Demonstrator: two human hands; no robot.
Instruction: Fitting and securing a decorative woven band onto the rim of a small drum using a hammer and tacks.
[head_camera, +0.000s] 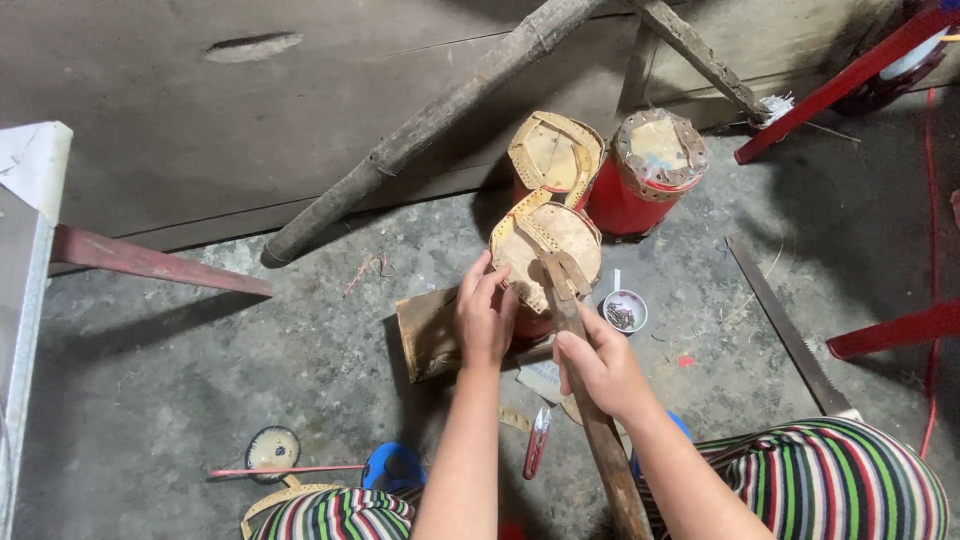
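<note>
- The left hand (486, 318) rested with its fingers curled against the near left edge of a small red drum (545, 250), fingertips pressing the pale hide where it folded over the rim.
- The right hand (600, 368) was closed around a long wooden stick (590, 400), gripping it about the middle; the stick ran from the near edge of the scene up to the drum's skin, its far end touching the strip of hide across the top.
- The drum stood on a flat wooden block (428, 332) on the concrete floor (200, 380), just in front of the person's knees in striped trousers (840, 480).
- Just right of the drum sat a small bowl (624, 311) holding dark little pieces, too small to tell apart.
- Near the arms, between them, lay a red-handled tool (537, 442) on the floor.
- Farther off, behind the held drum, stood two more red drums: one (556, 152) directly behind it, the other (650, 172) to the right, both with rough hide tops.
- A hand saw (785, 330) lay to the right on the floor.
- A thick wooden pole (440, 120) leaned across the far wall.
- At near left lay a round lid (273, 449) and a thin pink stick (285, 470).
</note>
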